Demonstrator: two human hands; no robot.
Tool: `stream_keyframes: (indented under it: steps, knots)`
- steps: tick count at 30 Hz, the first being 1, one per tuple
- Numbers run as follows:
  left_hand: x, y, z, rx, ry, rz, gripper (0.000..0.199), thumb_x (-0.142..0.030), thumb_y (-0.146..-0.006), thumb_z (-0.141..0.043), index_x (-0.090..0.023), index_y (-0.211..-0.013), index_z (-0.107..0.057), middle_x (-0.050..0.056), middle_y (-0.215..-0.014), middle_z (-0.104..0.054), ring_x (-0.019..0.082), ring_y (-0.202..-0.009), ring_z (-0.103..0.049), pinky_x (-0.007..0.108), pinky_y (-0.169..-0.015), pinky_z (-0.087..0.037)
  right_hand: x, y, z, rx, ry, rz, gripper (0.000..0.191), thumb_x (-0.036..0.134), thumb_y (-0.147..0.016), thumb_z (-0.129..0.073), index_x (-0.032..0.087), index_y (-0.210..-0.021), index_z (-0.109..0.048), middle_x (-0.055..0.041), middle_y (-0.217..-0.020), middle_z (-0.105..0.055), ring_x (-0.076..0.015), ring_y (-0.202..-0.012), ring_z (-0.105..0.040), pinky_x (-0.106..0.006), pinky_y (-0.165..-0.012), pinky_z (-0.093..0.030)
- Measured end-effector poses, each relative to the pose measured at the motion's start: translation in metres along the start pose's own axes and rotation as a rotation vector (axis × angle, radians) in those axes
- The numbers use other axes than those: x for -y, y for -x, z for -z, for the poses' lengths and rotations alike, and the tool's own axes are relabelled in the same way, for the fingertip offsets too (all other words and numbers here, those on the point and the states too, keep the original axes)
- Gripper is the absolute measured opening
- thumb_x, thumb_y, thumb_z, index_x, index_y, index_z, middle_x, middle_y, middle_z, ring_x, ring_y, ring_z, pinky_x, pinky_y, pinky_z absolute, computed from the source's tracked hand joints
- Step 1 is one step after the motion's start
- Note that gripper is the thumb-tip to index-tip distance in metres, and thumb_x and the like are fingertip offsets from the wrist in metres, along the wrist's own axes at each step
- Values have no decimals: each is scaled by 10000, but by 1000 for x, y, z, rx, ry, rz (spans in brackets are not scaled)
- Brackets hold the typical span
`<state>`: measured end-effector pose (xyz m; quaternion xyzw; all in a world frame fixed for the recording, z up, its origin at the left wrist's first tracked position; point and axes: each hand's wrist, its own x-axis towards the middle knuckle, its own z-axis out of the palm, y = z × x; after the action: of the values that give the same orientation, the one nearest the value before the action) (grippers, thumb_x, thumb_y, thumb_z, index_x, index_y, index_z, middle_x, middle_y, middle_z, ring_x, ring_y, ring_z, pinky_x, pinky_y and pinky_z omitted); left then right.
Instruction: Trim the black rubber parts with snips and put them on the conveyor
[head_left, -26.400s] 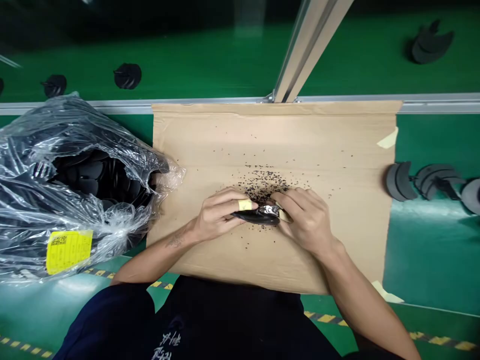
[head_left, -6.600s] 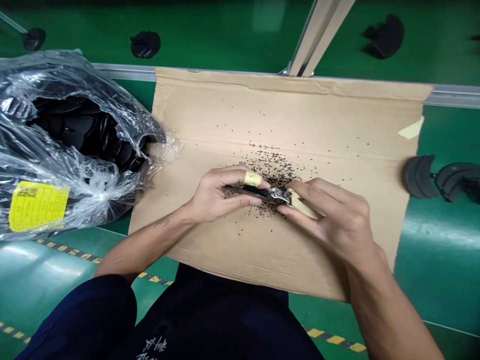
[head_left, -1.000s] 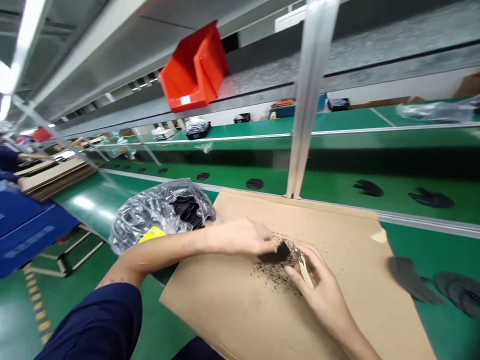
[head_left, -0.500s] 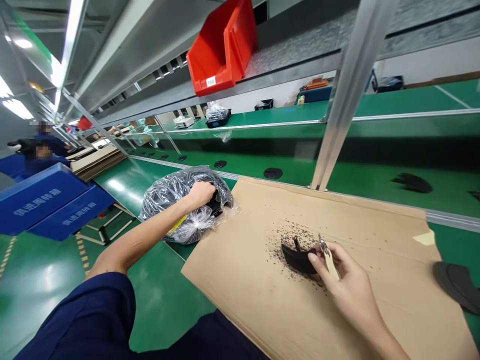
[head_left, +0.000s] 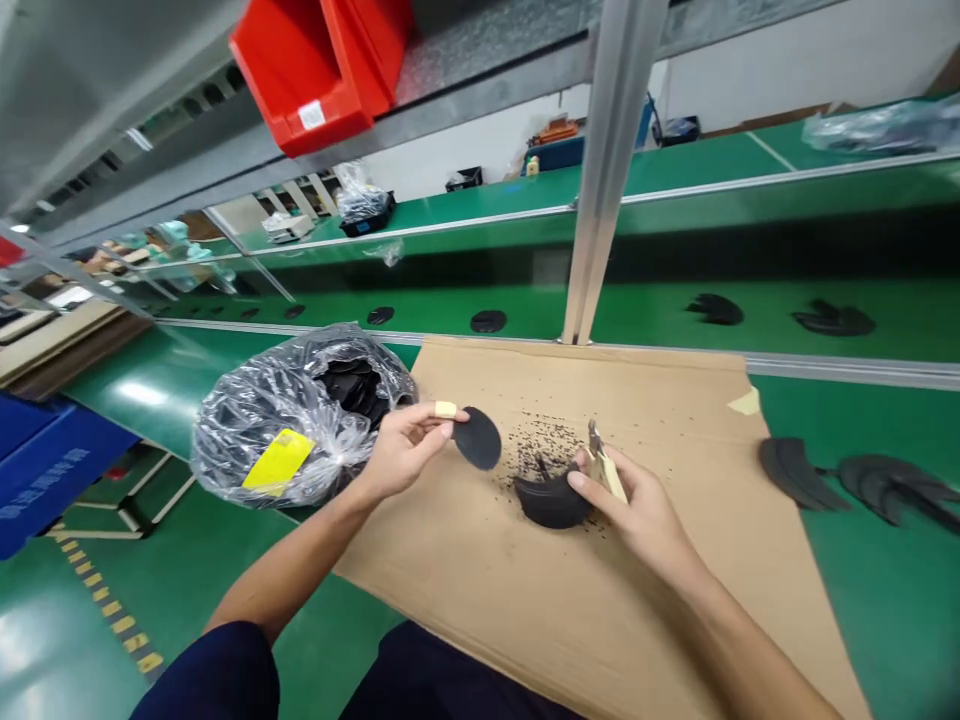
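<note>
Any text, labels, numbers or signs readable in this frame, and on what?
None can be read.
Yellow label on the plastic bag: print too blurred.
White sticker on the red bin: too small.
Blue crate: pale characters, blurred.

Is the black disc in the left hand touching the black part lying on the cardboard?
Apart. In the head view the black disc held by the left hand sits up and left of the black part, with bare cardboard between them.

Cardboard sheet [head_left: 600,610] on green bench [head_left: 862,520]
</note>
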<state>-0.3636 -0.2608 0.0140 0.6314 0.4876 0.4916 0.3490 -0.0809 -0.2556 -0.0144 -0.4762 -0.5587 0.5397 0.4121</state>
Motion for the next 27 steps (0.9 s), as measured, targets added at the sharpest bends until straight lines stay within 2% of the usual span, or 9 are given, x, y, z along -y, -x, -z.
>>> stream_keyframes:
  steps: [3, 5, 7, 9, 11, 15, 21, 27]
  knots:
    - [12, 2, -43, 97, 207, 53, 398, -526, -871, -694, -149, -997, -689, 93, -977, -751, 155, -796, -728, 240, -697, -612, -1, 3, -1, 41, -48, -73, 458, 609, -711, -778, 203, -866, -631, -10, -775, -618, -170, -691, -566, -291, -657, -484]
    - [17, 3, -61, 165, 254, 102, 394, -488, -851, -736, -158, -1047, -644, 79, -988, -731, 133, -780, -712, 203, -656, -587, -1, 6, -2, 63, -70, -102, 461, 610, -715, -781, 201, -873, -638, -11, -783, -627, -167, -696, -568, -288, -656, -483]
    - [20, 4, -71, 236, 226, 115, 412, -420, -872, -734, -171, -1174, -601, 72, -988, -718, 127, -791, -702, 194, -663, -574, 0, 8, -2, 76, -81, -121, 465, 609, -717, -787, 198, -885, -651, -16, -805, -646, -170, -720, -584, -293, -680, -497]
    - [22, 7, -75, 307, 146, 54, 398, -351, -927, -674, -182, -1274, -579, 86, -1035, -716, 146, -866, -704, 222, -738, -582, -1, 8, -3, 79, -72, -133, 473, 613, -717, -789, 194, -896, -665, -20, -820, -663, -175, -736, -597, -304, -701, -513]
    - [24, 10, -77, 347, 35, -62, 339, -295, -963, -613, -192, -1287, -609, 105, -1107, -709, 180, -971, -696, 276, -831, -584, -2, 8, -4, 72, -53, -143, 472, 616, -719, -790, 194, -896, -675, -22, -823, -675, -178, -742, -608, -313, -712, -528]
    - [27, 14, -79, 352, -98, -241, 349, -216, -992, -538, -214, -1333, -610, 115, -1157, -689, 208, -1068, -666, 341, -908, -578, -6, 8, -6, 47, -45, -155, 437, 592, -722, -807, 203, -887, -693, -30, -861, -709, -191, -783, -649, -334, -762, -562]
    - [28, 16, -81, 336, -149, -328, 417, -181, -997, -535, -245, -1409, -546, 95, -1148, -677, 191, -1054, -671, 326, -895, -599, -7, 11, -8, -1, -3, -160, 371, 539, -760, -801, 212, -898, -695, -32, -869, -722, -199, -801, -679, -340, -770, -584]
    - [29, 23, -82, 304, -245, -384, 413, -160, -983, -555, -210, -1393, -545, 98, -1137, -663, 191, -1040, -674, 313, -888, -612, -5, 13, -11, -8, 44, -133, 389, 568, -777, -787, 220, -925, -698, -40, -894, -734, -215, -844, -694, -346, -791, -590]
